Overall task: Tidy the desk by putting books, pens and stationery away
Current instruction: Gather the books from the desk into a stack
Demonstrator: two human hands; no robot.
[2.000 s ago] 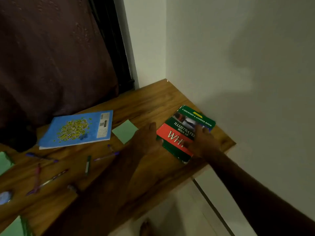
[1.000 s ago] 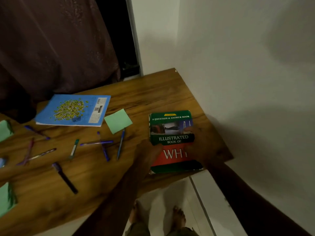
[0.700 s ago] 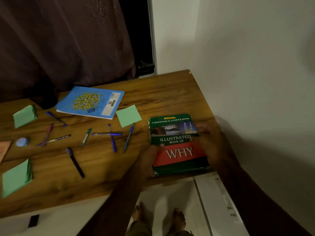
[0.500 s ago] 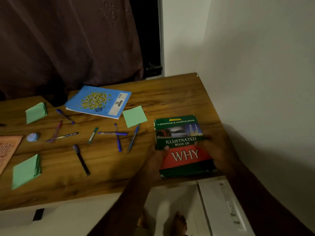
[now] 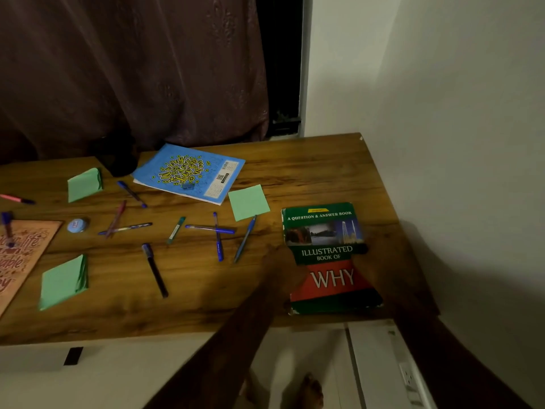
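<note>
Though near the book (image 5: 321, 228) — pens (image 5: 218, 230), note (image 5: 249, 202)

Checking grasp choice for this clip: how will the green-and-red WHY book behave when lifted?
The WHY book looks thick: probably stiff, fairly heavy. Cover seems glossy, perhaps slippery, so left hand and right hand holding both sides helps. Flat, unlikely to roll.

A question-and-answer book (image 5: 321, 231) lies at the table's (image 5: 309, 166) near right corner, the left hand (image 5: 280, 270) gripping its left edge and the right hand (image 5: 380, 270) its right. Behind it and to the left sits a loose paper square (image 5: 248, 202), just beside an exercise book (image 5: 188, 172) at the far edge. Pens scatter across the middle, with two crossed pens (image 5: 217, 231) and a lone pen (image 5: 154, 270) nearer the front. Further left are a far pad (image 5: 84, 184) and a near pad (image 5: 63, 281), a round tin (image 5: 77, 225) between them, and a lettered board (image 5: 20, 255) at the left edge.
</note>
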